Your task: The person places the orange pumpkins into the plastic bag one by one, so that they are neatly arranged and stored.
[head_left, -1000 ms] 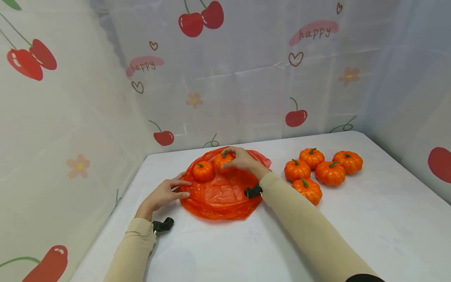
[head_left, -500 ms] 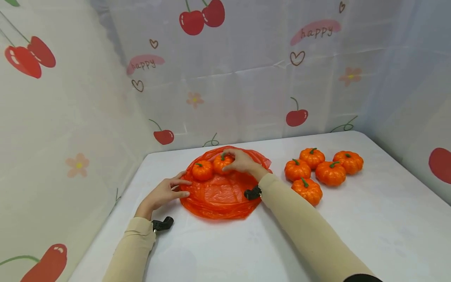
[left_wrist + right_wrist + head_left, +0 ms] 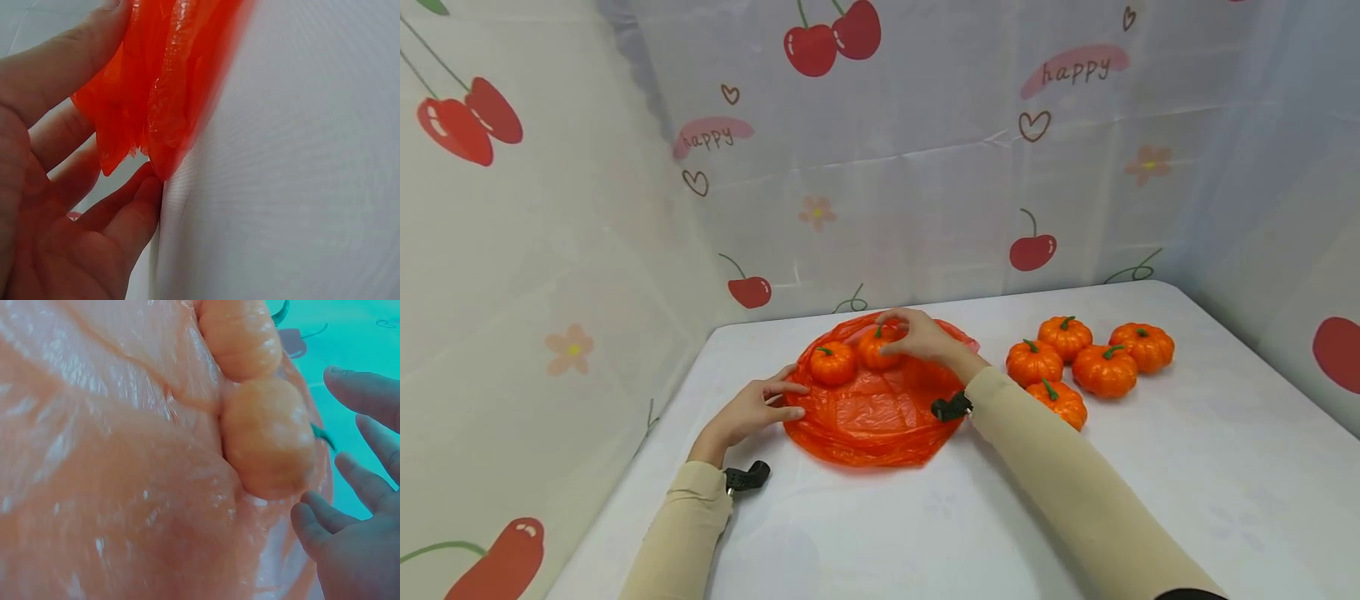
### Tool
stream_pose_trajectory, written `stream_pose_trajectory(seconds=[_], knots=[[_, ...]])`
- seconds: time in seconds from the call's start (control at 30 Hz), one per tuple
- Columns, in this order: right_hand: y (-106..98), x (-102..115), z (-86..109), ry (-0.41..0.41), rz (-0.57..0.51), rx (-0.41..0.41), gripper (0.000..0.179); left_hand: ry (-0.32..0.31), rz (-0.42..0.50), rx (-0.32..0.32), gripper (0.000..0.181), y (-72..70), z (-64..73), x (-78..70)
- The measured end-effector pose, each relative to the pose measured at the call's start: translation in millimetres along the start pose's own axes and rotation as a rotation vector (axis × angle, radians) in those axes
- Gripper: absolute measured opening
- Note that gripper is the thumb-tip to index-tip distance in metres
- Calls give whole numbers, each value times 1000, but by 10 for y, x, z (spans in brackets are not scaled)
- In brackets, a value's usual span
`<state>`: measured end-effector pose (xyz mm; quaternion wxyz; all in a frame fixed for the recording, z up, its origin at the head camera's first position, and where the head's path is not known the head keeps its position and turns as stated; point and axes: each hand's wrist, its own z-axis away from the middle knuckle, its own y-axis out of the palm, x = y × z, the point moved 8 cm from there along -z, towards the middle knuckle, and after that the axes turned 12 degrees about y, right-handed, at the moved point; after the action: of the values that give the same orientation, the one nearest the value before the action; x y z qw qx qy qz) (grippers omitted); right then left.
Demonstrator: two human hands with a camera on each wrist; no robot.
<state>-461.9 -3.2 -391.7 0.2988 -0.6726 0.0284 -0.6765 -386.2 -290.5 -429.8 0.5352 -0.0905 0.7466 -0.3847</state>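
An orange-red plastic bag [image 3: 880, 417] lies spread on the white table with its mouth facing up. Inside its back left part sit two small orange pumpkins with green stems, the left pumpkin [image 3: 832, 364] and the right pumpkin [image 3: 874, 348], side by side. Beside the right pumpkin my right hand [image 3: 925, 337] has its fingers spread; a gap shows between them in the right wrist view. My left hand [image 3: 748, 414] rests at the bag's left rim, thumb and fingers apart and touching the plastic. In the left wrist view the bag's edge partly hides the left fingers [image 3: 62, 134].
Several more orange pumpkins [image 3: 1105, 371] stand grouped on the table [image 3: 865, 533] right of the bag, one partly behind my right sleeve. A printed white curtain [image 3: 925, 208] encloses the table's back and sides.
My right hand's fingers have loosened from the right pumpkin and drawn slightly up and right. That pumpkin stays in the bag. The left hand has kept its place at the rim.
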Motion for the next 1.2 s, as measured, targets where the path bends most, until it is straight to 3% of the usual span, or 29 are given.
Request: stream_pose_trajectory(seconds=[0.43, 0.6, 0.9, 1.2], knots=[[-158, 242, 376, 17, 3, 24, 47, 5, -1, -5, 46, -13, 3, -59], [-178, 217, 534, 36, 34, 41, 48, -23, 3, -5, 45, -5, 17, -44], [-185, 174, 836, -19, 104, 83, 39, -17, 25, -4, 45, 20, 42, 4], [-373, 116, 1135, -29, 131, 90, 42, -10, 22, -3, 46, 8, 21, -18]])
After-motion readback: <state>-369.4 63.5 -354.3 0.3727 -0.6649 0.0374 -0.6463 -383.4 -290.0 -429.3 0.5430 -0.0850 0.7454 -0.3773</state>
